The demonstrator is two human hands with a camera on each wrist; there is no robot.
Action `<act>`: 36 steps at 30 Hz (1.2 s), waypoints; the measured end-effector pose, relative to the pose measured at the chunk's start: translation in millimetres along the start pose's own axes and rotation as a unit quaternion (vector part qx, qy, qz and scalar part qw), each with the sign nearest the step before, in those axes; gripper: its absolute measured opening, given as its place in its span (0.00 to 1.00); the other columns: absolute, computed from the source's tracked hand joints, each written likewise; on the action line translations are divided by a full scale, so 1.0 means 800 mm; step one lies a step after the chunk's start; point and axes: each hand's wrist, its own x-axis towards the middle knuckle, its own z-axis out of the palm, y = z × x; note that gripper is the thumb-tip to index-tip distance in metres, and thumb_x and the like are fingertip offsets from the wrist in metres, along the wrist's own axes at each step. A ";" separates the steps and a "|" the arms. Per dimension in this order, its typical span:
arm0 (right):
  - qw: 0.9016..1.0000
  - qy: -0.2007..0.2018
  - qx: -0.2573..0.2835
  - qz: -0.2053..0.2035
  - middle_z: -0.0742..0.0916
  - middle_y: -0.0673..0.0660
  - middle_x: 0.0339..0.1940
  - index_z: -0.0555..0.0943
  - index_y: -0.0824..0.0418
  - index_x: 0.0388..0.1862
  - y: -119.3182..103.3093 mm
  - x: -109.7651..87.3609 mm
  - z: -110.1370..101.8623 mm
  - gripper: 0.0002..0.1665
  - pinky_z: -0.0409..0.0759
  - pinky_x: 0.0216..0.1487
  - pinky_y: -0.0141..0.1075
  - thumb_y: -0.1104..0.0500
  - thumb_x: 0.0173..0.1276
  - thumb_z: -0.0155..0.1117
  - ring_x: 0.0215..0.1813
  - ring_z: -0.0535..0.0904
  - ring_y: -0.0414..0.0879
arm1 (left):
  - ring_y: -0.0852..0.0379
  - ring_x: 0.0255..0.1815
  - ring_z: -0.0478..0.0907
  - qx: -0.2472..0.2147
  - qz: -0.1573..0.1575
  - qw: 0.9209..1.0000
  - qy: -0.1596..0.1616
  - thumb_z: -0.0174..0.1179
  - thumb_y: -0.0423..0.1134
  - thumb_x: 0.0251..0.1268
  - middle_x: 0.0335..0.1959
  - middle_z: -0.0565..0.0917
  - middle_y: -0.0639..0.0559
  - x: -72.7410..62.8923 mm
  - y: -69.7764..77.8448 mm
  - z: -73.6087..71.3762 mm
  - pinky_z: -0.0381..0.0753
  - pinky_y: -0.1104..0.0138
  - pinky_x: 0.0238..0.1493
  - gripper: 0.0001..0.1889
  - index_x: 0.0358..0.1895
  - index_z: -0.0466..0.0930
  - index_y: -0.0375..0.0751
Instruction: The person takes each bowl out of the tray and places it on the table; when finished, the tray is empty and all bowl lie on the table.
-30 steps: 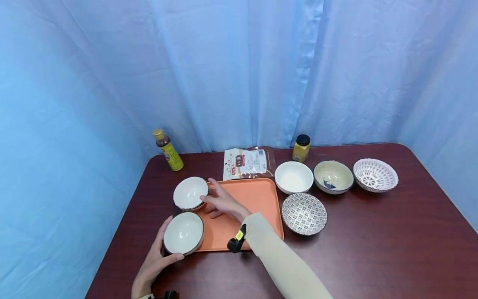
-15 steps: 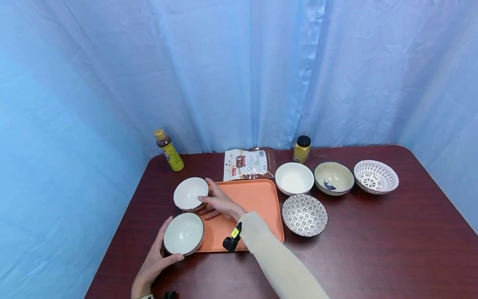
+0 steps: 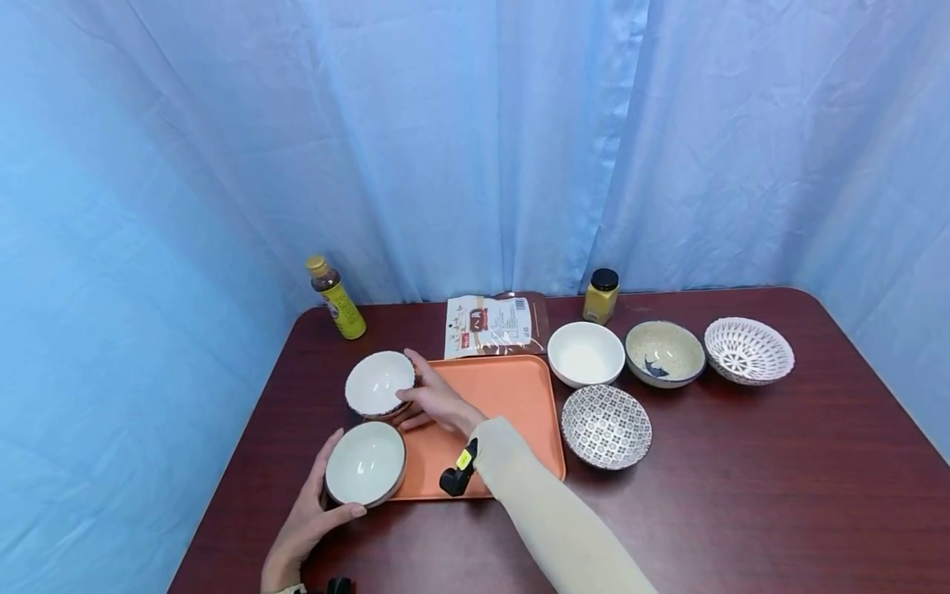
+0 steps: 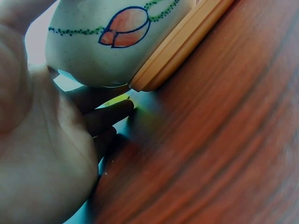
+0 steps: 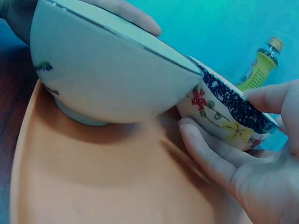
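Observation:
At the tray's near left corner, a pale bowl with a thin dark rim (image 3: 365, 462) stands on the orange tray (image 3: 505, 396). My left hand (image 3: 300, 521) holds it from the left, thumb at the near rim and fingers round the far side. A painted pink bud shows on its wall (image 4: 126, 28) in the left wrist view. Just behind is a white bowl (image 3: 378, 383) with a dark speckled band and painted flowers (image 5: 224, 107). My right hand (image 3: 438, 401) grips its right side, thumb over the rim and fingers against the outer wall. The two bowls' rims overlap in the right wrist view.
To the tray's right stand a white bowl (image 3: 585, 355), a fish-painted bowl (image 3: 679, 346), a lattice-patterned bowl (image 3: 748, 351) and a grey-patterned bowl (image 3: 606, 427). Along the back are a yellow-labelled bottle (image 3: 340, 305), a food pouch (image 3: 493, 324) and a black-lidded jar (image 3: 600, 295).
My right hand has moved slightly left and closed onto the flowered bowl's right side. The left hand and its bowl have kept their place.

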 end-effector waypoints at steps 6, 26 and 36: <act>0.999 0.034 -0.008 -0.008 0.70 0.68 0.72 0.52 0.42 0.82 -0.002 0.001 0.003 0.47 0.87 0.35 0.42 0.69 0.72 0.54 0.27 0.85 0.48 | 0.84 0.65 0.56 0.000 0.001 1.000 0.000 0.71 0.32 0.55 0.81 0.54 0.48 0.001 0.000 0.000 0.62 0.80 0.59 0.55 0.82 0.44 0.53; 0.995 0.098 -0.007 -0.027 0.68 0.70 0.72 0.56 0.44 0.82 -0.026 -0.035 -0.022 0.47 0.87 0.31 0.41 0.71 0.68 0.54 0.28 0.87 0.53 | 0.81 0.62 0.60 0.017 -0.004 1.000 0.006 0.71 0.32 0.54 0.78 0.57 0.48 -0.001 0.006 0.000 0.66 0.55 0.64 0.56 0.82 0.44 0.52; 0.996 0.084 0.015 -0.041 0.71 0.73 0.69 0.55 0.43 0.82 -0.044 -0.077 -0.035 0.48 0.87 0.32 0.42 0.71 0.67 0.54 0.28 0.88 0.51 | 0.81 0.61 0.61 0.019 -0.007 1.000 0.004 0.71 0.33 0.54 0.77 0.58 0.50 -0.001 0.007 0.001 0.69 0.72 0.57 0.56 0.82 0.44 0.54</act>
